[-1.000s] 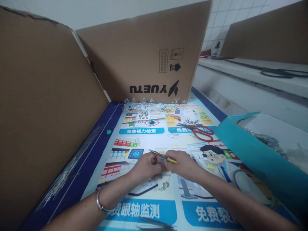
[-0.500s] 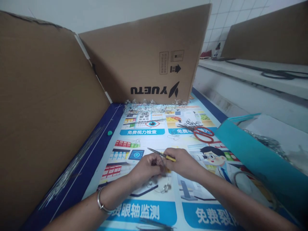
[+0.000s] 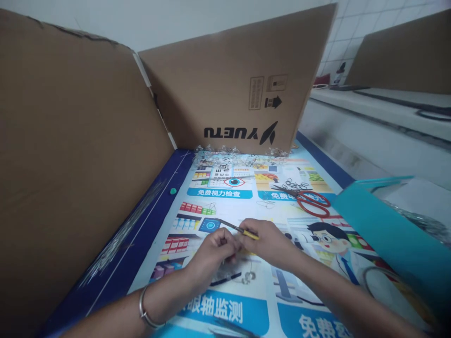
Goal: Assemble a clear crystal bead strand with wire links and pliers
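My two hands meet over a printed poster (image 3: 225, 310) that covers the table. My right hand (image 3: 269, 244) is closed round a thin tool with a yellow handle (image 3: 243, 231), whose metal tip points left past my left fingers. My left hand (image 3: 214, 251), a metal bangle (image 3: 145, 310) on its wrist, is pinched shut on something small that I cannot make out. Just below the hands lies a small silver metal piece (image 3: 249, 277) on the poster.
Cardboard walls stand at the left (image 3: 70, 164) and at the back (image 3: 232, 89). Red-handled scissors (image 3: 312, 201) and small dark rings (image 3: 294, 183) lie further back. A teal box (image 3: 387, 234) is at the right. Shiny bits (image 3: 229, 151) line the back wall's foot.
The view has shifted, so everything sits further right in the picture. My hands stay together with the tool in much the same pose.
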{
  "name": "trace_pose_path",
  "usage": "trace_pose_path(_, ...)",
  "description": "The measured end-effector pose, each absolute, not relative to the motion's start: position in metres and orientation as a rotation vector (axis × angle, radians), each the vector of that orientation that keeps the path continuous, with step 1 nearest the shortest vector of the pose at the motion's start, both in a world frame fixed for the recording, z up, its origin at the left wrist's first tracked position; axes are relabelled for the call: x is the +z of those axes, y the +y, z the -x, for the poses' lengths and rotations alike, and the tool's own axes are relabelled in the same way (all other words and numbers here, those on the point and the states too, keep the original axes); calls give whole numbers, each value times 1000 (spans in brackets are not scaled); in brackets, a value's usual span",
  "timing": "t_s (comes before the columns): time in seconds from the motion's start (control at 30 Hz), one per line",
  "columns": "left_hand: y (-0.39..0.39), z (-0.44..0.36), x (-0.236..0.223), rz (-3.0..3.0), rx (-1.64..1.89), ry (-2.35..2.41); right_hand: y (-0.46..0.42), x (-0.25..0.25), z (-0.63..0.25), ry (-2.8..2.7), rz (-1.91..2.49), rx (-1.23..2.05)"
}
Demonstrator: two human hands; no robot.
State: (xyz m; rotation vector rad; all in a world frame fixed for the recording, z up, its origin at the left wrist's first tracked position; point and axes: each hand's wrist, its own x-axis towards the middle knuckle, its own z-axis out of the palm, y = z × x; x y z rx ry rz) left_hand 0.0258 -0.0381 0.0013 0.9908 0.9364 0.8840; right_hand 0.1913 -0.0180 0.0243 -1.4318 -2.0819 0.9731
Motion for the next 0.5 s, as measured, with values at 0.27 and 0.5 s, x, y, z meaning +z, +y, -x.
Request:
trace_pose_path(0.27, -53, -11, -2, -810, 1018, 950, -49, 7, -180, -1737, 1401, 1378)
trace_pose_path(0.5, -48, -7, -2, -948, 986, 947, -49, 0, -177, -1535, 1435, 1420)
